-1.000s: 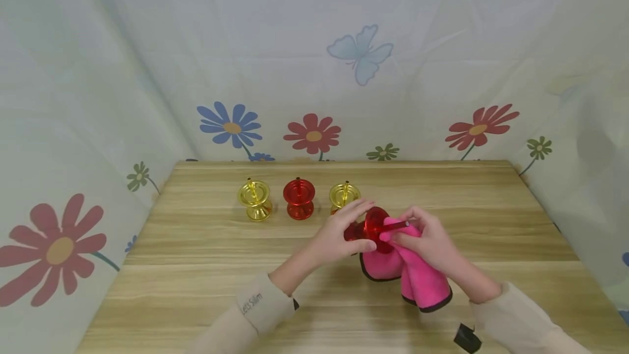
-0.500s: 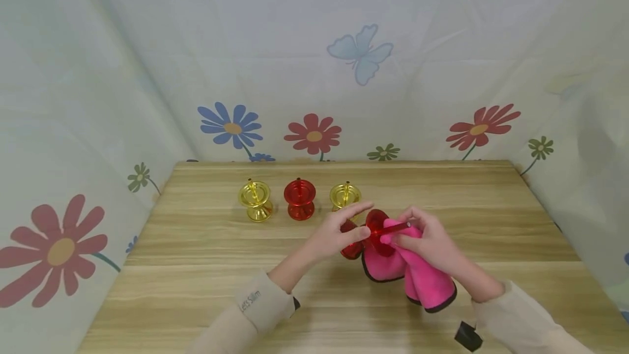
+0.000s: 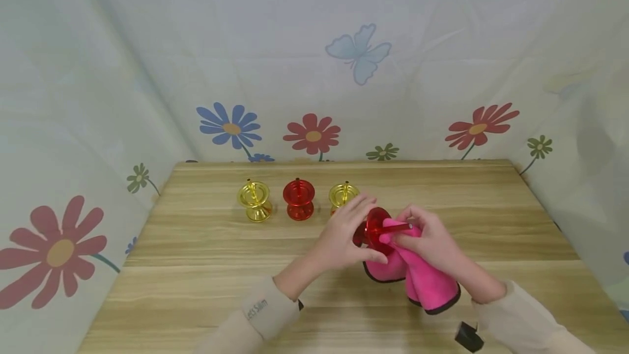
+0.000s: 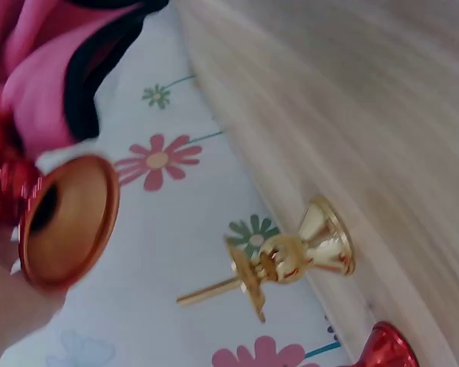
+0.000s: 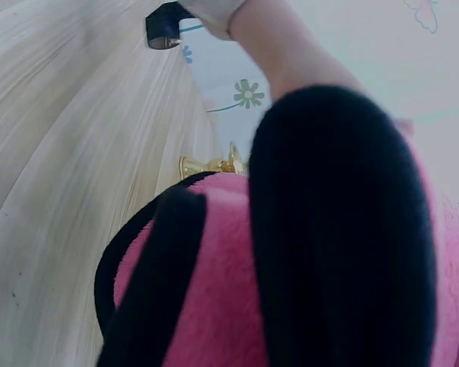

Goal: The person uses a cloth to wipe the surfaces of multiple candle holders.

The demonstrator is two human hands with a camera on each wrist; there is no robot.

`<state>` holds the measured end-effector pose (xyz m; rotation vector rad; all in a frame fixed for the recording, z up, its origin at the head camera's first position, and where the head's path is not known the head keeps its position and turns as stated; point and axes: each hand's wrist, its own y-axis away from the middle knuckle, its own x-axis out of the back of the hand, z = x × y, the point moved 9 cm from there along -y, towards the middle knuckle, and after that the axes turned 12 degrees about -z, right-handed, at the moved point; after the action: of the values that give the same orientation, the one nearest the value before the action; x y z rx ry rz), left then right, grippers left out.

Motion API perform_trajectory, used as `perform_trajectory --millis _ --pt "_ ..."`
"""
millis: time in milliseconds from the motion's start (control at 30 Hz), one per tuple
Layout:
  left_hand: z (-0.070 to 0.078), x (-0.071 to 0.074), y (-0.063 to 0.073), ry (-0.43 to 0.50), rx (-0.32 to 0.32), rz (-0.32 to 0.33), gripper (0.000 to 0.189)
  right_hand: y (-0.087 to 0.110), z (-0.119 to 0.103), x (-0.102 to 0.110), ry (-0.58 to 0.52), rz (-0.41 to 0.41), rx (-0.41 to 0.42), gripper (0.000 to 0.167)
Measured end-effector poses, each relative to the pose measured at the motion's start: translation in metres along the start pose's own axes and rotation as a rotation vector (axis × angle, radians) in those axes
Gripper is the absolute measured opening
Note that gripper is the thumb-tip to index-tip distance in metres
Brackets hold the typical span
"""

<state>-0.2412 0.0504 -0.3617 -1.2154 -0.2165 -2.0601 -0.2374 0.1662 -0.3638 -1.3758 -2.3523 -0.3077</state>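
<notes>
My left hand holds a shiny red candle holder tipped on its side above the table, its thin tube pointing right. Its round base with a hollow underside faces the left wrist camera. My right hand pinches a bright pink cloth with black edging against the holder's dish and tube. Folds of the cloth hang down below both hands and fill much of the right wrist view. Part of the holder's stem is hidden behind my left fingers.
Behind my hands, a gold candle holder, a red candle holder and another gold candle holder stand upright in a row on the wooden table. A flower-printed curtain hangs around the table's back and sides.
My left hand shifts its hold on the red candle holder: thumb on the stem half a second ago, now lower by the dish, with fingers covering the base. The right hand keeps the cloth in place.
</notes>
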Motion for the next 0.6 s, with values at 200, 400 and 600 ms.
perform_trajectory --millis 200,400,600 --pt "-0.017 -0.011 -0.002 0.294 0.118 -0.26 0.071 -0.002 -0.002 -0.004 0.126 -0.019 0.04 0.017" --pt "-0.014 -0.001 0.002 0.193 0.11 -0.074 0.076 -0.002 0.006 0.001 0.078 0.017 -0.01 0.017" --pt "0.008 -0.002 0.004 -0.143 0.002 0.017 0.091 -0.002 0.007 0.001 0.059 0.042 -0.04 0.019"
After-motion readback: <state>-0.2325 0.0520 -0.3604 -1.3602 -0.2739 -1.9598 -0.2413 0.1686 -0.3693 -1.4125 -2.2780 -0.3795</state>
